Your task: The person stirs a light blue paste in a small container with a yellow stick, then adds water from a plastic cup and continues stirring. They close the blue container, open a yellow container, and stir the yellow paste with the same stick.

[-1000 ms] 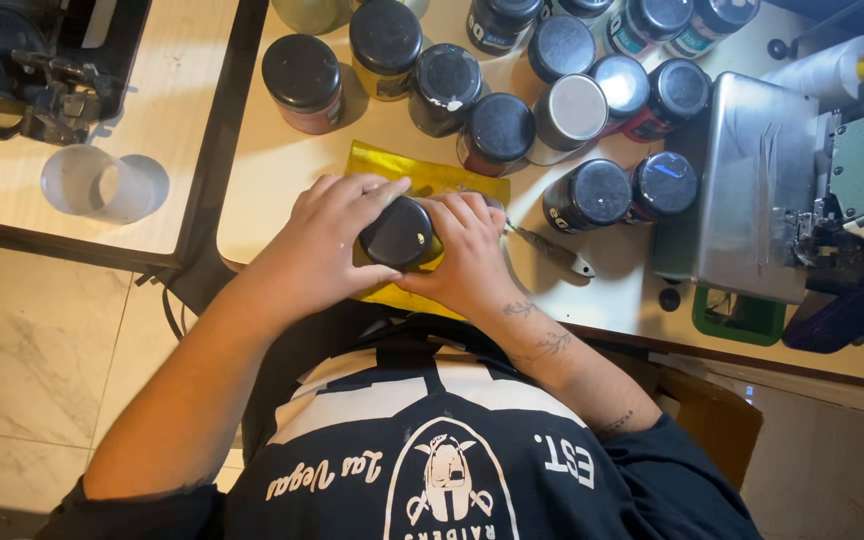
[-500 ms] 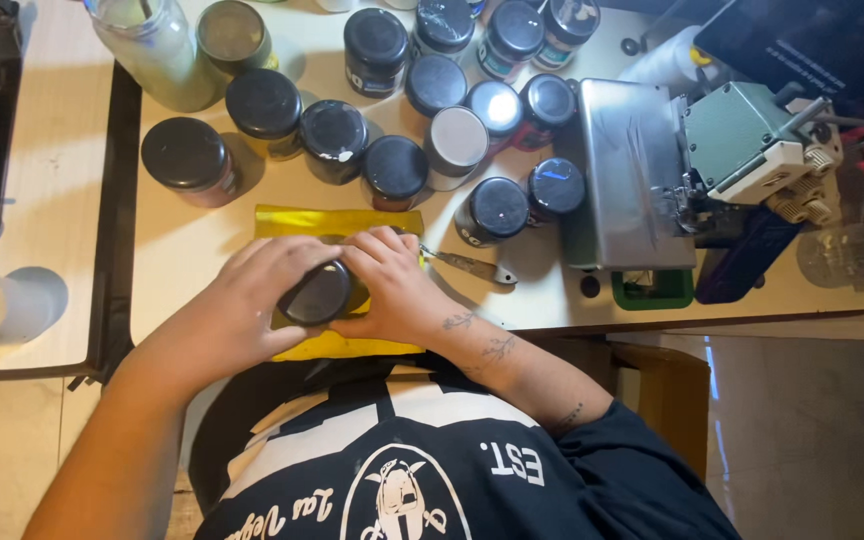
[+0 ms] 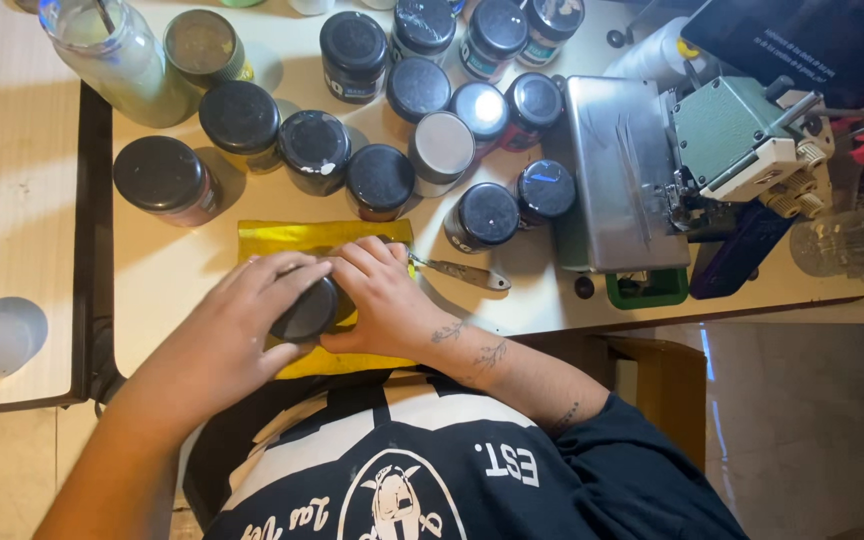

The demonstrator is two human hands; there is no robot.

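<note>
Both our hands on one black-lidded jar

Our left hand [image 3: 242, 325] and right hand [image 3: 382, 300] clasp the black-lidded jar [image 3: 305, 310] over the yellow cloth [image 3: 292, 238].

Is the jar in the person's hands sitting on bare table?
No, the black-lidded jar held between the left hand and right hand rests on a yellow cloth spread over the table.

A black-lidded jar [image 3: 304, 310] sits on a cloth [image 3: 322, 238] at the table's [image 3: 182, 290] near edge, with the left hand [image 3: 242, 325] and right hand [image 3: 387, 295] on either side of it. A cluster of lidded jars [image 3: 382, 180] stands behind the cloth. A sewing machine [image 3: 642, 185] stands at the right end, and a small tool [image 3: 462, 273] lies between cloth and machine.
</note>
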